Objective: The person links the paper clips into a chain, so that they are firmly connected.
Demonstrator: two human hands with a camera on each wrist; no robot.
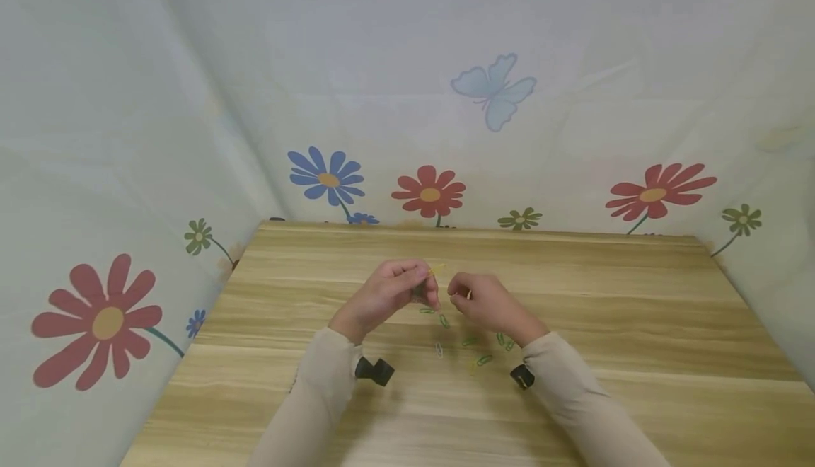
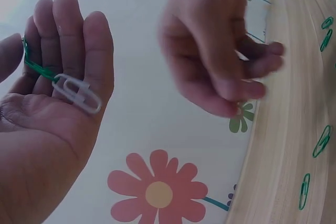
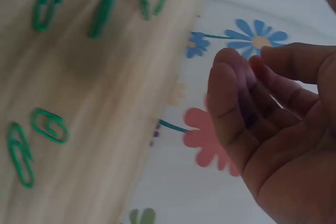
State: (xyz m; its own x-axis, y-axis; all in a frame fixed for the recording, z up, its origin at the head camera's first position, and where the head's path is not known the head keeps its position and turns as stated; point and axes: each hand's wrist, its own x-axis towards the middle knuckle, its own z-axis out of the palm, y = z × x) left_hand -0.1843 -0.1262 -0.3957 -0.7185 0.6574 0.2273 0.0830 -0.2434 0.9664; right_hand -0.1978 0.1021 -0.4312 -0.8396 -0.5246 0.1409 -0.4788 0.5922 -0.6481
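Observation:
My left hand (image 1: 397, 286) is raised over the table and pinches a short chain of paper clips by the thumb. A green paper clip (image 2: 41, 69) hangs from the pinch, linked to a white paper clip (image 2: 79, 97) lying across the fingers. In the head view a yellow paper clip (image 1: 437, 269) sticks out past the fingertips. Facing it a little to the right is my right hand (image 1: 489, 302), fingers loosely bent with nothing between them. Below both hands lie a green paper clip (image 1: 443, 320) and a loose white paper clip (image 1: 438, 350).
Several more green clips (image 3: 50, 124) are scattered on the wooden table (image 1: 624, 311), near the right wrist. Among them lies a loose yellow clip (image 1: 472, 368). A printed cloth (image 1: 382, 99) with flowers and a butterfly hangs behind the table and along its left side.

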